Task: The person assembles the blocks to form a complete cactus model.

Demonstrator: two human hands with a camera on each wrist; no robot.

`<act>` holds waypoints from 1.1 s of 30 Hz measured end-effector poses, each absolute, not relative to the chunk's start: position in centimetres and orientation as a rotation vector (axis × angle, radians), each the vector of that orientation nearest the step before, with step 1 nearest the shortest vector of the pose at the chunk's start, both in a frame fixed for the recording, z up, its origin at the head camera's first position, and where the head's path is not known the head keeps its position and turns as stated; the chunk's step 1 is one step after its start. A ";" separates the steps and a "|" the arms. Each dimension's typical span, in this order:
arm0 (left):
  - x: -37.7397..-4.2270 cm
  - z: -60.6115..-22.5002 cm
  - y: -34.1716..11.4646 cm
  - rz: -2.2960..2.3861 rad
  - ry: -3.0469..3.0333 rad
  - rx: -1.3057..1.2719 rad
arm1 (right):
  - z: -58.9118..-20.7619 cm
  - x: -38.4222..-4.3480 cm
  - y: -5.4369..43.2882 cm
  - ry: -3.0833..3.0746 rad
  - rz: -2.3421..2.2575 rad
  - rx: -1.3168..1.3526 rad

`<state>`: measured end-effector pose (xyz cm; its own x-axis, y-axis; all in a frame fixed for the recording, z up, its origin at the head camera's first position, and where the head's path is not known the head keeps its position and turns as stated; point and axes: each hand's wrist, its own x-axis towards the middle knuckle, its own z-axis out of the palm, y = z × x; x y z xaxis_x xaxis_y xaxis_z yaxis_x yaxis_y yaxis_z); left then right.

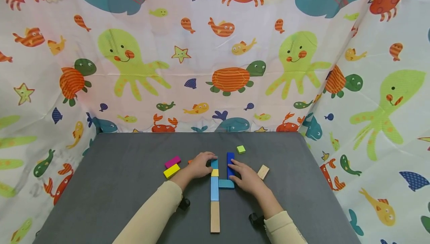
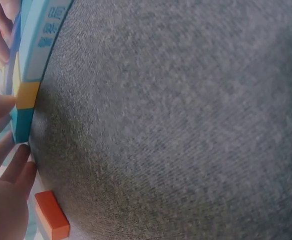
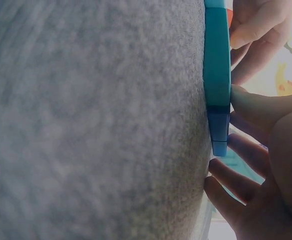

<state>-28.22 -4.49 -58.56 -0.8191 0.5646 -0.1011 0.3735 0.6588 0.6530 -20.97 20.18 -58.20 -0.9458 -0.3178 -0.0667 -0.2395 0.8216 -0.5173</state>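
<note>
A line of blocks runs up the table's middle: a plain wooden block (image 1: pixel 215 217), a light blue block (image 1: pixel 214 188), a small yellow block (image 1: pixel 215 173) and a teal block (image 1: pixel 214 163) at the far end. My left hand (image 1: pixel 200 165) holds the teal block, its fingers bent around the far end and its thumb beside the yellow block. Another teal block (image 1: pixel 226 184) lies crosswise, joining the line to a dark blue block (image 1: pixel 230 158). With spread fingers, my right hand (image 1: pixel 248 177) touches the dark blue block; its thumb rests near where the two meet (image 3: pixel 218 107).
Left of the line lie a magenta block (image 1: pixel 173 161) and a yellow block (image 1: pixel 171 171), with an orange block (image 2: pixel 52 216) partly hidden behind my left hand. A green cube (image 1: pixel 240 149) sits farther back; a wooden block (image 1: pixel 263 172) lies right of my right hand.
</note>
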 end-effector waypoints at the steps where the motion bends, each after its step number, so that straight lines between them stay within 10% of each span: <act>1: -28.1 -58.5 -4.5 0.924 2.580 0.749 | -58.2 -21.0 20.2 2.855 -0.777 -0.441; 33: -21.1 -58.9 -6.2 0.591 2.553 0.961 | -58.0 -21.3 20.3 2.852 -0.812 -0.450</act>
